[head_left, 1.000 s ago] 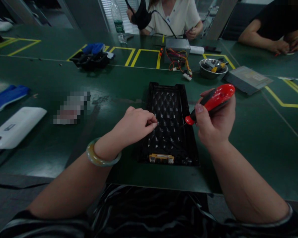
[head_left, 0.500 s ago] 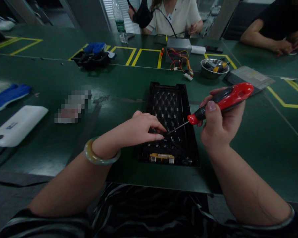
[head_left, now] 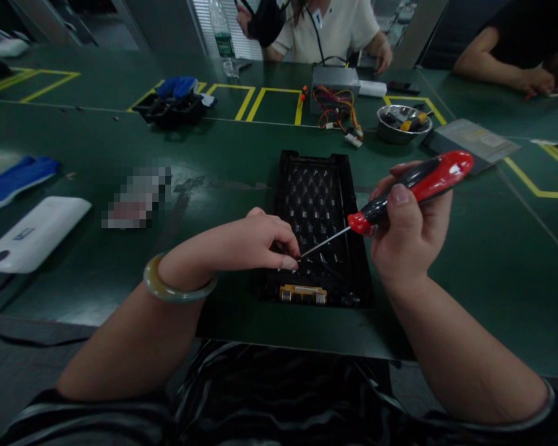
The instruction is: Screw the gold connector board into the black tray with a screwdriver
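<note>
A black rectangular casing point(head_left: 317, 204) lies lengthwise on the green table in front of me, with a small yellow connector board point(head_left: 302, 293) at its near end. My right hand point(head_left: 407, 238) is closed round a red and black screwdriver point(head_left: 411, 186), whose thin shaft slants down to the left over the casing. My left hand point(head_left: 255, 243) rests on the casing's left edge, thumb and fingers pinched together right at the screwdriver's tip. What they pinch is too small to make out. A pale bangle point(head_left: 174, 286) circles my left wrist.
A metal bowl point(head_left: 402, 124) with tools, a grey box with coloured wires point(head_left: 335, 93), a flat grey drive point(head_left: 474, 139) and a black tray point(head_left: 172, 108) lie beyond. A white device point(head_left: 32, 232) and blue cloth point(head_left: 16, 176) sit left. Other people's arms rest on the far side.
My right hand swung the screwdriver out to the right, then brought its tip down to my left fingers. My left hand slid nearer along the casing's left edge and pinched at the tip.
</note>
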